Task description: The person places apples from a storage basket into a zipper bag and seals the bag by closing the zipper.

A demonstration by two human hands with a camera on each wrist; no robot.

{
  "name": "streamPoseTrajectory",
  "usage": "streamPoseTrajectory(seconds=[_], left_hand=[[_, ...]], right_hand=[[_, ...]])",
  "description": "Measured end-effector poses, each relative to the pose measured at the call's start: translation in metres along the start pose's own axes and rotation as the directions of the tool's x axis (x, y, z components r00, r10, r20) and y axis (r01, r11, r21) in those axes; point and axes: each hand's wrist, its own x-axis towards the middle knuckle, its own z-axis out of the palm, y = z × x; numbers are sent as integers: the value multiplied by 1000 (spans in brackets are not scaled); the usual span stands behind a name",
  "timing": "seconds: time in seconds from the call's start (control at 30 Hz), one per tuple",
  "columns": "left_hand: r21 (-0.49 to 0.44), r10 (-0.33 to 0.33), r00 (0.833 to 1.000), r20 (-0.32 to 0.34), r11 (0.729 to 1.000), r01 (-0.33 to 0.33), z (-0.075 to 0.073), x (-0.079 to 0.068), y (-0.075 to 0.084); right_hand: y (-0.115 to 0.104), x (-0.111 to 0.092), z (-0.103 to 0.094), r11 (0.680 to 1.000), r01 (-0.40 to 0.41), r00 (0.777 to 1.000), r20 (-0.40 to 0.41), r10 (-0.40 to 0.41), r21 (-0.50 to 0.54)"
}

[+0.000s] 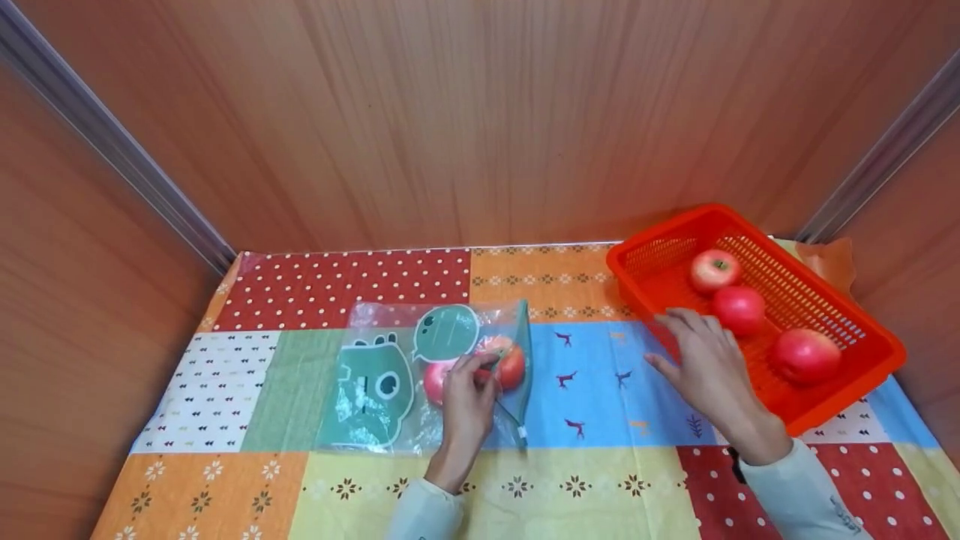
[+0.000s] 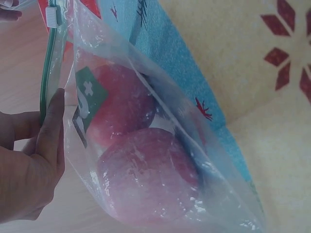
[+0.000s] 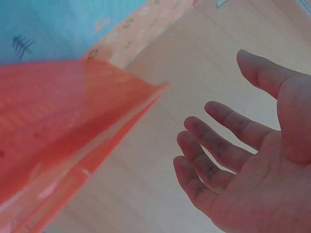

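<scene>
A clear zip bag (image 1: 431, 427) printed with green cartoon shapes lies on the patterned cloth. Two red apples, one pinkish (image 1: 436, 381) and one redder (image 1: 512, 367), show through its plastic. My left hand (image 1: 469, 386) pinches the bag by its green zip edge; in the left wrist view the white slider (image 2: 51, 17) sits above the fingers. My right hand (image 1: 705, 367) holds nothing, its fingers spread over the near left rim of an orange-red plastic basket (image 1: 664, 274). Three apples lie in the basket: one pale (image 1: 715, 271), one red (image 1: 739, 310), one nearest (image 1: 806, 355).
A patchwork-patterned cloth (image 1: 517, 487) covers the table. Wood-grain panels (image 1: 480, 127) rise at the back and on both sides. The basket stands at the right, close to the right panel, with an orange flap (image 1: 829, 262) behind it.
</scene>
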Motion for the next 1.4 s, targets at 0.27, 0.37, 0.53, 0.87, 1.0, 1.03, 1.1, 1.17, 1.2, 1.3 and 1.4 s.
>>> streamPoseTrajectory(seconds=[0.27,0.37,0.53,0.87,1.0,1.03,1.1,1.17,1.2,1.3,1.4], left_hand=[[30,-14,1000,1,999,14,-1,-1,-1],[29,-13,1000,-3,999,13,0,-1,0],[14,6,1000,-17,1000,-6,1,-1,-1],[-3,-7,1000,-10,1000,7,1,0,-1],[4,-1,1000,-16,1000,1,1,0,-1],[7,1,1000,-17,1000,-1,1,0,-2],[12,3,1000,-18,1000,-3,1,0,-2],[15,4,1000,-17,1000,-3,0,1,-2],[12,-4,1000,-14,1000,4,0,1,-1],[4,-21,1000,-7,1000,21,0,1,-1],[-3,-30,1000,-4,1000,30,-1,1,0]], right_hand=[[23,-2,-14,1000,-31,999,-29,31,-3],[34,-4,-17,998,-62,998,-24,62,2],[53,-7,-23,994,-107,994,-12,108,13],[88,-10,-28,984,-179,983,23,180,-16],[98,-11,-29,982,-184,983,1,184,-28],[100,-11,-30,983,-183,983,-5,183,-27],[104,-13,-31,984,-176,984,-19,176,-24],[108,-13,-32,985,-173,985,-29,172,-22],[110,-13,-33,984,-174,984,-27,174,-24],[117,-13,-35,983,-178,984,-24,177,-33],[125,-14,-37,983,-177,984,-20,176,-46]])
